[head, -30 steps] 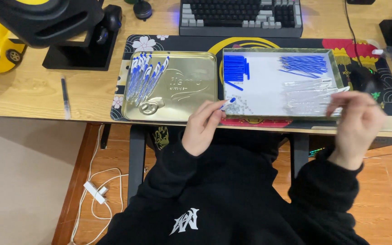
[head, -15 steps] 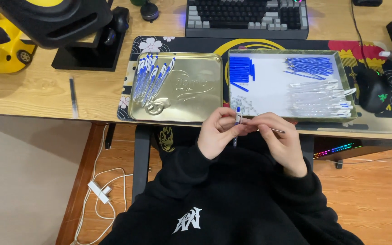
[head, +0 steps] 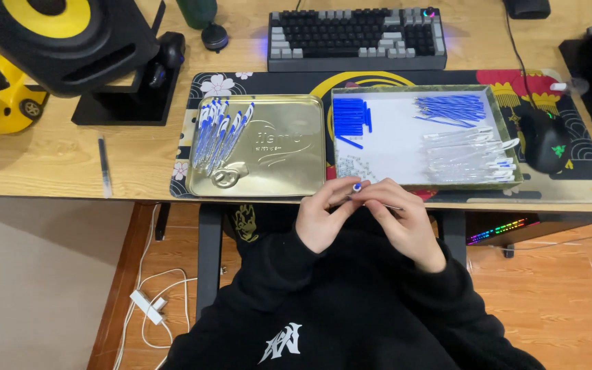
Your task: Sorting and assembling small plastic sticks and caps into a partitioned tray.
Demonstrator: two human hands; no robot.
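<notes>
Since the earlier frames both hands have drawn back from the white tray [head: 392,147] to meet just off the near edge of the wooden surface [head: 56,157]; a second ago the right hand was out by the tray's right end. Now the left hand [head: 325,218] and right hand [head: 405,223] are close together over the person's black-sleeved lap. The left fingers [head: 351,195] are closed on a thin pen part with a blue tip [head: 356,186], and the right fingers pinch its slim clear end [head: 386,205].

On the patterned desk mat [head: 584,185] lies a gold tin lid [head: 275,147] carrying a row of finished blue-and-white pens [head: 219,130]. The white tray holds blue caps [head: 349,116], blue refills [head: 450,107] and clear barrels [head: 467,154]. Behind are a keyboard [head: 356,38], a black mouse [head: 543,140] and a speaker [head: 63,38]; a loose pen [head: 103,164] lies to the left.
</notes>
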